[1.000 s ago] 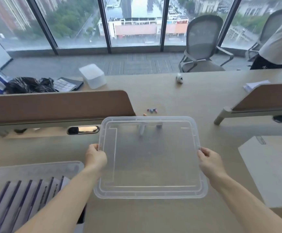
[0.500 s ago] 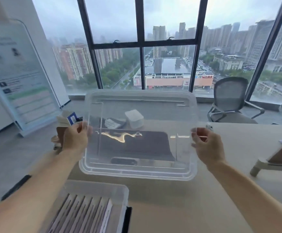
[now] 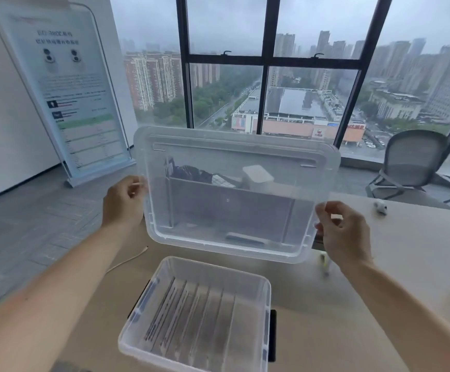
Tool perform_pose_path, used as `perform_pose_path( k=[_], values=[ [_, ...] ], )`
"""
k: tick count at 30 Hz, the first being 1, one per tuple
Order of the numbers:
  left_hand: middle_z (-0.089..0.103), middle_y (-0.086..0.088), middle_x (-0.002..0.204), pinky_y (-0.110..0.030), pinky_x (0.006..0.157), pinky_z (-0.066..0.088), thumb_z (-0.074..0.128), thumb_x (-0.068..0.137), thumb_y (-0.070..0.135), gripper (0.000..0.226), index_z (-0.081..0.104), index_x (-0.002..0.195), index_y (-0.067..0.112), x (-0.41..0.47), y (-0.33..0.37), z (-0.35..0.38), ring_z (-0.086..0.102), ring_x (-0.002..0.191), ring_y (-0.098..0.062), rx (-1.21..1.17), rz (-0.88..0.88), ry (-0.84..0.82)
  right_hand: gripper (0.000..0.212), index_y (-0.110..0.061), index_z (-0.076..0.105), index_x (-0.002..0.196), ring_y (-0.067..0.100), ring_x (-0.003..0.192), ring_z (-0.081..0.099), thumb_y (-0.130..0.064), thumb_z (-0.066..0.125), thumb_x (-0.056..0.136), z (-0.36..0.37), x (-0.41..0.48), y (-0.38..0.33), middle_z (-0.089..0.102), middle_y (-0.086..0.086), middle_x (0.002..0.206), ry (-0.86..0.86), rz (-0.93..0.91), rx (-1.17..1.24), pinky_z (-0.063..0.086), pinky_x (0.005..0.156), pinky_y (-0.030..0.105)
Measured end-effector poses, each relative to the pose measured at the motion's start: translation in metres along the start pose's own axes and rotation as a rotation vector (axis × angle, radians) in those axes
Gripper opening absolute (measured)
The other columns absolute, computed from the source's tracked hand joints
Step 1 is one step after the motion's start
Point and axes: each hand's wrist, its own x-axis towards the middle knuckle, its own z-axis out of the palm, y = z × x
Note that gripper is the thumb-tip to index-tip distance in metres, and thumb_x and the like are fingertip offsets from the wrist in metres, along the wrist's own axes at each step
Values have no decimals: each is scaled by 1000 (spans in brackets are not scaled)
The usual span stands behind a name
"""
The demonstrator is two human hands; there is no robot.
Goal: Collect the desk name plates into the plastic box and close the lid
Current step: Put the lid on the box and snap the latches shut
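I hold a clear plastic lid up in the air, tilted toward me, above the desk. My left hand grips its left edge and my right hand grips its right edge. Below the lid, near the desk's front edge, stands the open clear plastic box. Several desk name plates stand in a row on edge inside it.
The beige desk stretches right, with a small white object on it and a cable at its left edge. A brown desk divider shows through the lid. A mesh chair and a standing banner are behind.
I have lifted the lid from flat on the desk up to chest height and tilted it. My view has swung left and the box now sits centred below the lid.
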Motion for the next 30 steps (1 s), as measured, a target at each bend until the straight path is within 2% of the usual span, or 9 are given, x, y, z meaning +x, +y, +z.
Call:
perform_pose_path(
  k=[5,11,15,19,22,24,26,28,30],
  values=[
    [76,-2,98,-38,78,61,65,99,22,12,72,108,22,4,-18,-23,71,59,-4,-138,-48,-45,19,-23,70,91,11,63,72,-37,60,96,20,-5,-8,76,1,80,-20,-21,5,58,65,33],
    [75,-13,101,-34,87,62,66,97,8,11,71,93,17,14,-15,-42,75,78,-19,-421,-164,-102,15,-20,72,93,8,63,75,-31,62,96,30,2,-15,77,1,80,-71,-25,131,60,68,32],
    [76,-2,80,-32,90,58,60,97,-4,20,69,85,10,23,-26,-43,73,83,-20,-529,-241,-179,22,-19,72,93,7,77,77,-36,58,98,43,-5,-6,78,-1,82,-95,12,231,50,63,14],
    [70,-20,103,-27,85,63,43,98,-17,28,66,97,0,31,-55,-37,78,77,-15,-584,-319,-266,28,-20,69,91,9,101,73,-31,47,104,60,-11,8,77,0,95,-191,59,278,51,92,28],
    [71,-23,103,-26,71,65,35,102,-11,32,65,95,-3,43,-71,-31,78,86,-25,-627,-394,-293,31,-17,70,94,17,109,70,-9,41,102,70,-12,20,77,-1,100,-188,112,325,48,107,39],
    [72,-18,109,-26,69,61,37,101,-4,35,70,92,1,52,-77,-27,70,93,-28,-568,-421,-323,44,-21,75,102,22,111,69,4,39,94,76,-14,24,77,-3,105,-167,112,306,51,103,40],
    [70,-9,114,-18,67,51,46,100,1,29,75,97,5,66,-84,-18,63,85,-19,-409,-381,-326,48,-21,77,101,28,107,68,6,38,93,79,-17,23,78,-4,101,-158,153,317,55,87,27],
    [68,-6,110,-13,61,47,62,97,8,18,74,110,7,77,-83,-13,57,78,-12,-338,-344,-383,41,-13,73,107,10,96,70,6,38,98,83,-18,14,77,-16,92,-174,225,312,51,69,8],
    [74,-12,113,-22,65,49,74,89,13,23,74,112,9,89,-88,-9,63,80,-15,-355,-357,-441,29,-10,69,119,-13,83,67,-7,46,102,90,-17,8,73,-14,101,-173,249,284,46,63,1]
  ],
)
